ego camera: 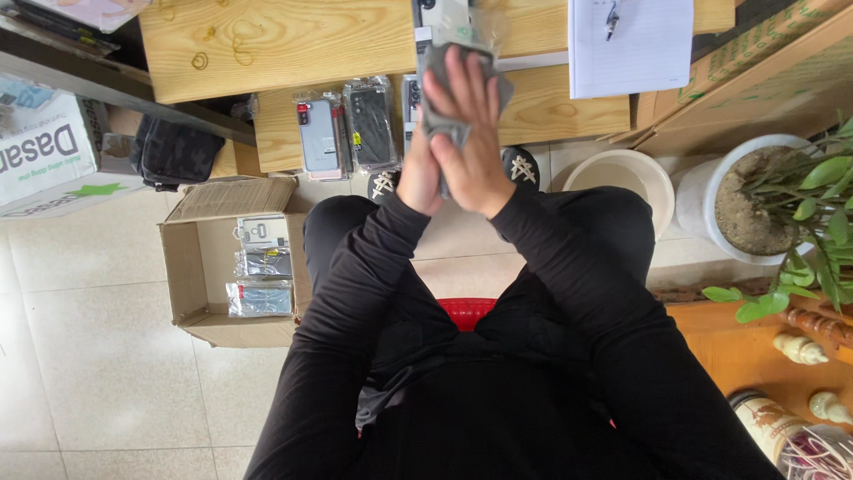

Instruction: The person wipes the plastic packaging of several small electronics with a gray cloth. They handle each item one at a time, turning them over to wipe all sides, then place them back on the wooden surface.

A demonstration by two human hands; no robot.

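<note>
Black long sleeves of soft knit fabric (569,302) fill the lower frame, the person seated on a red ribbed plastic stool (466,311) above a glossy pale tiled floor (98,356)

Ahead stands a low bench of light varnished pine planks (293,44), its grain and knots plain, with ring stains near the far left. To the left on the floor sits an open brown corrugated cardboard box (191,267) holding three phone cases in clear crinkled sleeves. At right a round white ceramic pot of dry soil (742,200) carries a green leafy plant, and beside it is a smaller cream plastic bowl (622,173). A white lined paper pad (631,53) lies on the bench's right end

Two slim phone cases in glossy transparent wrappers (346,129) lie side by side on the bench's lower plank, just left of the hands

The right hand (466,133) lies flat, fingers together, pressed over a rectangular grey phone case in a clear plastic packet (444,44) that sticks out beyond the fingertips above the bench edge. The left hand (418,173) is closed against the packet's underside, mostly hidden behind the right, so the case is clamped between both palms
</note>
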